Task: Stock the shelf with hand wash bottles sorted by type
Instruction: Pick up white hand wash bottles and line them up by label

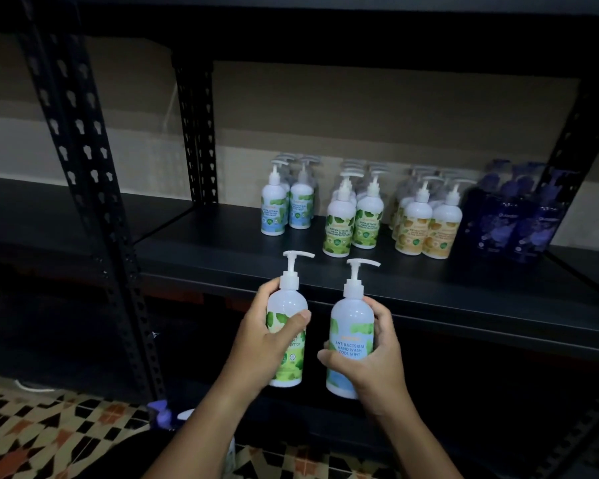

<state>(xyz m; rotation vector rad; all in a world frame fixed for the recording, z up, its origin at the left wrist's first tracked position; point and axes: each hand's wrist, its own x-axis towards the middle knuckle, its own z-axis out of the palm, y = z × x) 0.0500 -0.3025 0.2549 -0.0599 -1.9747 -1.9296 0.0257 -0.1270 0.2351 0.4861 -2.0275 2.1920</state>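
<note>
Both forearms reach up from the bottom edge, each hand wrapped around an upright pump bottle held in front of the shelf (pixel 377 271) edge. Left hand (pixel 267 344) grips a green-label bottle (pixel 287 326), thumb across its front and fingers behind; right hand (pixel 370 361) grips a blue-label bottle (pixel 351 344) reading "Antibacterial Hand Wash Cool Mint", thumb low on its left side. The two bottles stand just beside each other, apart, white pump nozzles pointing right. On the black metal shelf behind, bottles are grouped by type in short rows running back: blue-label ones (pixel 286 210) at left, then green-label ones (pixel 355 221), then orange-label ones (pixel 427 226), then dark purple bottles (pixel 512 219) at right. Left of these groups the shelf board is bare. Below the arms lies a patterned tile floor (pixel 49 433), with a purple pump top (pixel 163 414) near the left forearm.
</note>
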